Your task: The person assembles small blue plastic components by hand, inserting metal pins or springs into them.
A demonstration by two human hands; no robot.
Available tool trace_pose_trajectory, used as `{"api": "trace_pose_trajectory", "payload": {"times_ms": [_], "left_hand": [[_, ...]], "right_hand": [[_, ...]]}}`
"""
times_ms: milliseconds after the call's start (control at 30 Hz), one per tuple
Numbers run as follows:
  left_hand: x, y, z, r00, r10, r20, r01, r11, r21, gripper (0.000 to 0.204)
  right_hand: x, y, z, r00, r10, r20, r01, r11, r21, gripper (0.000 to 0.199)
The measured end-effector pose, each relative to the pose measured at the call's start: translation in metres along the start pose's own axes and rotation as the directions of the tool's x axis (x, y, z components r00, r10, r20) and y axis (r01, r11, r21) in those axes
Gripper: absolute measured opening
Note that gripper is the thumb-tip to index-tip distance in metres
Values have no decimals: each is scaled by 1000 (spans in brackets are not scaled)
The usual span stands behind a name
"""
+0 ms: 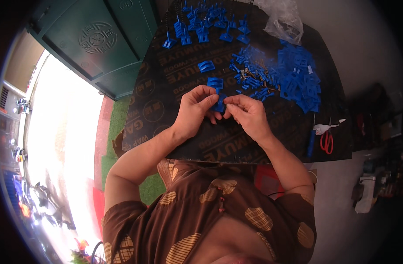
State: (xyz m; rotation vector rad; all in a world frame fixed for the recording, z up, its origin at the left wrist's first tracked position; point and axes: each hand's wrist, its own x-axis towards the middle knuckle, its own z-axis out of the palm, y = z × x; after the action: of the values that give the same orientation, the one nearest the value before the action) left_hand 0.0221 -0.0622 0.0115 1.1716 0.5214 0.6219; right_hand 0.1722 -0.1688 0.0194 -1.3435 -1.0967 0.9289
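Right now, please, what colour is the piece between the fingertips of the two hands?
The piece is blue; it shows best in the head view.

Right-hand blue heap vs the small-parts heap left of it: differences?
Piece shape: the right-hand heap is mostly broad, flat pieces; the small-parts heap is mostly small, narrow ones.
Colour: the right-hand heap is almost all blue; the small-parts heap mixes in brass- and silver-coloured bits.
Shared: both lie loose on the dark table.
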Motion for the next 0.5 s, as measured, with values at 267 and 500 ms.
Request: {"api": "trace_pose_trajectory", "payload": {"times_ms": [267,500], "left_hand": [[2,0,-4,996,-88,20,90,979,-182,14],[4,-1,-8,992,-101,70,114,969,-219,17]], "right_hand": [[-1,3,0,1000,-22,5,22,1000,-9,18],[0,9,-1,998,-70,-1,70,998,6,17]]}}
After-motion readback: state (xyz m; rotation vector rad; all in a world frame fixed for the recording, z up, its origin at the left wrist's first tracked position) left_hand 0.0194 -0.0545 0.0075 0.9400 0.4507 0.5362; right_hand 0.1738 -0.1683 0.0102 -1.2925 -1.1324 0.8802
